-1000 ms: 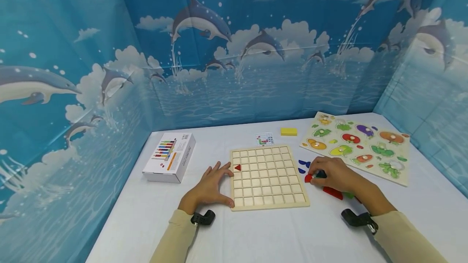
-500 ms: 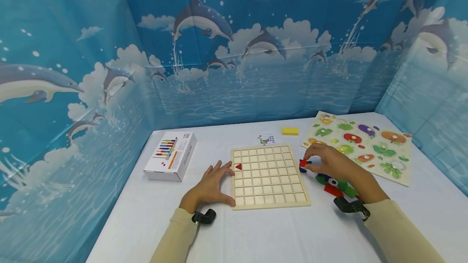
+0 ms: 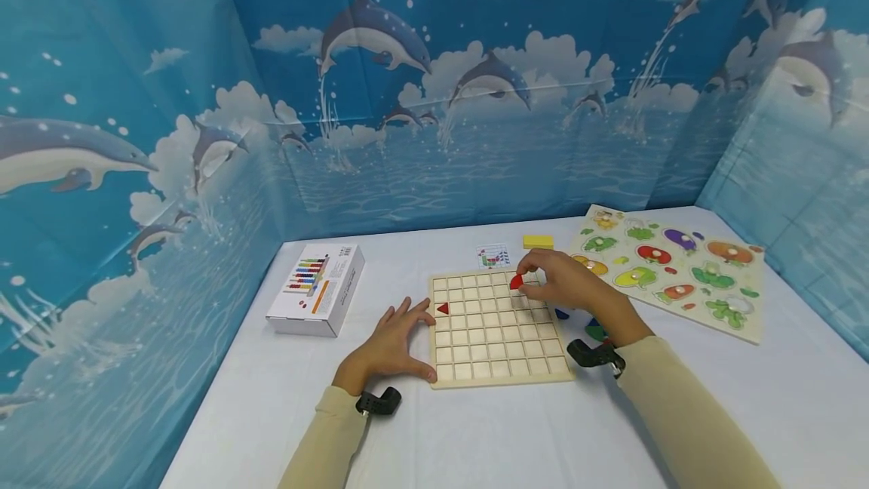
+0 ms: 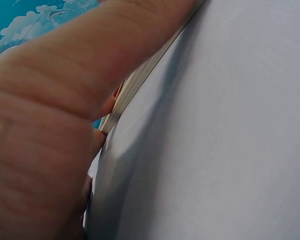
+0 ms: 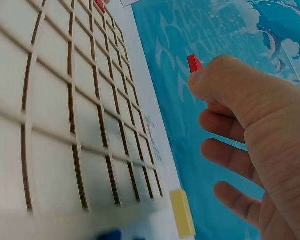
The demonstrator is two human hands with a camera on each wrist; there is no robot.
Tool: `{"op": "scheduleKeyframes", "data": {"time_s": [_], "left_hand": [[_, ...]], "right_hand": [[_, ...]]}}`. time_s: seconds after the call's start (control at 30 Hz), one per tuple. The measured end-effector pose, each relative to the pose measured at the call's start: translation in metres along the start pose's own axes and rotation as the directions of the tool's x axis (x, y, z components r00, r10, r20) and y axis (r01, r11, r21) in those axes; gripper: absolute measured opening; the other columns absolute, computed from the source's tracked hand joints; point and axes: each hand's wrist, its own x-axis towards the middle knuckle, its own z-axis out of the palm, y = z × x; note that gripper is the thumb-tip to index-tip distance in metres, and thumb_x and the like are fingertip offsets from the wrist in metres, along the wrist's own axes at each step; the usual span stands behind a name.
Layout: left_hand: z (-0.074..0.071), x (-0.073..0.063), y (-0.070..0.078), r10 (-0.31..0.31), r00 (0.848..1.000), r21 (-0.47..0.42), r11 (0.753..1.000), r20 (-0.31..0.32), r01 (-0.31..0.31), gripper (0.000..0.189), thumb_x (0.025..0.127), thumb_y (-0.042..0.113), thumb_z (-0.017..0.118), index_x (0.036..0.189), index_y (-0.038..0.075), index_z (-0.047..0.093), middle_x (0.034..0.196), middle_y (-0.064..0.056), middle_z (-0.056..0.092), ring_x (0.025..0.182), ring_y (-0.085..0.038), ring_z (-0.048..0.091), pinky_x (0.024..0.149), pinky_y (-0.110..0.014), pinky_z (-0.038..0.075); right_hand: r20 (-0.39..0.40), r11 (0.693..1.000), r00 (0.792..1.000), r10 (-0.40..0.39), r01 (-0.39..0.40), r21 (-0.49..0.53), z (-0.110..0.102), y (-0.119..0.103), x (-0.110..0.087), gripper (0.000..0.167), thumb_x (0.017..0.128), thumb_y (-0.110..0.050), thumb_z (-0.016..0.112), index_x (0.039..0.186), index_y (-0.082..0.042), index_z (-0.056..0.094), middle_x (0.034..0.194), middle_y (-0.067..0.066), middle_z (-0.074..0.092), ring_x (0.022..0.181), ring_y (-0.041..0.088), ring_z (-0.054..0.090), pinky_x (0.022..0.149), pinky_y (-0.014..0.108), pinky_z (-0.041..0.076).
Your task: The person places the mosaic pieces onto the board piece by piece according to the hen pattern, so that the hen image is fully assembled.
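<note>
A wooden grid board (image 3: 482,338) lies on the white table, with a red triangle piece (image 3: 443,309) in a cell near its left edge. Spread along that left edge, my left hand (image 3: 390,349) touches the board's side with thumb and fingertips. Above the board's upper right part, my right hand (image 3: 566,285) pinches a small red piece (image 3: 517,281) between thumb and finger. In the right wrist view the red piece (image 5: 195,63) sticks out past the thumb, clear of the board, its shape partly hidden. Blue pieces (image 3: 561,314) and green pieces (image 3: 596,329) lie partly hidden beneath the right forearm.
A small pattern card (image 3: 492,256) and a yellow block (image 3: 538,241) lie behind the board. At the right rests a vegetable puzzle board (image 3: 679,270). A white box (image 3: 316,289) stands at the left. A dolphin-printed curtain (image 3: 434,96) encloses the table's back and sides.
My right hand has lifted the red piece from among the loose pieces and moved it left and away, over the board. The left hand has stayed at the board's edge.
</note>
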Motion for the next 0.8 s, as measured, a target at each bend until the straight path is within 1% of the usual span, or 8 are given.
{"op": "scheduleKeyframes", "data": {"time_s": [0.17,0.3,0.4,0.5,0.6,0.63,0.7,0.8], "left_hand": [[0.000,0.000,0.001,0.014,1.000,-0.001,1.000,0.003,-0.014,0.089,0.058,0.064,0.091,0.130,0.026,0.054,0.166,0.002,0.024,0.154,-0.030,0.008,0.121,-0.051,0.003],[0.000,0.000,0.002,0.010,1.000,0.004,1.000,0.004,-0.010,0.089,0.058,0.064,0.091,0.130,0.026,0.053,0.166,0.002,0.024,0.154,-0.031,0.007,0.121,-0.051,0.002],[0.000,-0.002,0.002,0.009,1.000,-0.003,1.000,0.002,-0.009,0.089,0.058,0.063,0.091,0.130,0.026,0.053,0.166,0.002,0.024,0.154,-0.031,0.008,0.121,-0.051,0.002],[0.001,-0.002,0.002,0.007,1.000,-0.001,1.000,0.006,-0.007,0.089,0.058,0.064,0.091,0.130,0.027,0.053,0.166,0.003,0.024,0.154,-0.031,0.008,0.122,-0.050,0.002],[0.001,-0.002,0.002,0.002,1.000,0.010,1.000,0.012,-0.002,0.089,0.059,0.065,0.090,0.130,0.027,0.053,0.166,0.005,0.023,0.154,-0.030,0.007,0.122,-0.050,0.003],[0.000,-0.001,0.002,0.000,1.000,0.015,1.000,0.013,-0.001,0.089,0.059,0.066,0.089,0.131,0.027,0.052,0.166,0.004,0.023,0.154,-0.030,0.007,0.122,-0.050,0.003],[0.000,-0.001,0.002,-0.004,1.000,0.025,1.000,0.015,0.003,0.090,0.059,0.067,0.089,0.131,0.028,0.052,0.166,0.005,0.023,0.154,-0.029,0.007,0.122,-0.050,0.003],[-0.001,0.000,0.003,-0.010,1.000,0.025,1.000,0.015,0.010,0.089,0.059,0.066,0.089,0.131,0.028,0.052,0.166,0.005,0.023,0.154,-0.028,0.007,0.122,-0.049,0.002]], "right_hand": [[0.023,0.999,1.000,-0.006,0.005,0.034,0.012,-0.004,0.018,0.018,0.092,-0.021,0.076,0.107,-0.015,0.069,0.111,0.004,0.066,0.106,0.030,0.062,0.089,0.046,0.053],[0.007,0.998,1.000,-0.012,0.011,0.056,0.021,-0.004,0.030,0.017,0.092,-0.021,0.074,0.106,-0.013,0.070,0.109,0.007,0.067,0.102,0.030,0.062,0.086,0.045,0.053],[0.010,0.996,1.000,0.006,-0.007,0.088,0.031,-0.002,0.041,0.019,0.092,-0.021,0.074,0.107,-0.011,0.069,0.109,0.008,0.067,0.101,0.029,0.063,0.085,0.045,0.053],[0.029,0.995,0.999,0.024,-0.027,0.099,0.042,-0.001,0.049,0.018,0.092,-0.022,0.074,0.106,-0.012,0.069,0.106,0.005,0.067,0.097,0.024,0.062,0.084,0.042,0.053],[0.040,0.994,0.999,0.012,-0.016,0.104,0.051,-0.006,0.057,0.018,0.091,-0.022,0.076,0.104,-0.011,0.069,0.103,0.004,0.067,0.095,0.023,0.062,0.084,0.042,0.053],[0.039,0.995,0.999,0.004,-0.007,0.095,0.054,-0.009,0.060,0.018,0.091,-0.022,0.077,0.103,-0.011,0.070,0.103,0.002,0.067,0.097,0.023,0.062,0.086,0.042,0.053],[0.044,0.995,0.999,-0.014,0.010,0.095,0.058,-0.015,0.065,0.020,0.090,-0.022,0.078,0.103,-0.009,0.070,0.103,0.003,0.066,0.098,0.026,0.061,0.086,0.044,0.052],[0.047,0.997,0.999,-0.003,-0.001,0.079,0.068,-0.021,0.074,0.020,0.090,-0.024,0.079,0.102,-0.011,0.071,0.103,0.001,0.064,0.094,0.022,0.059,0.084,0.042,0.052]]}}
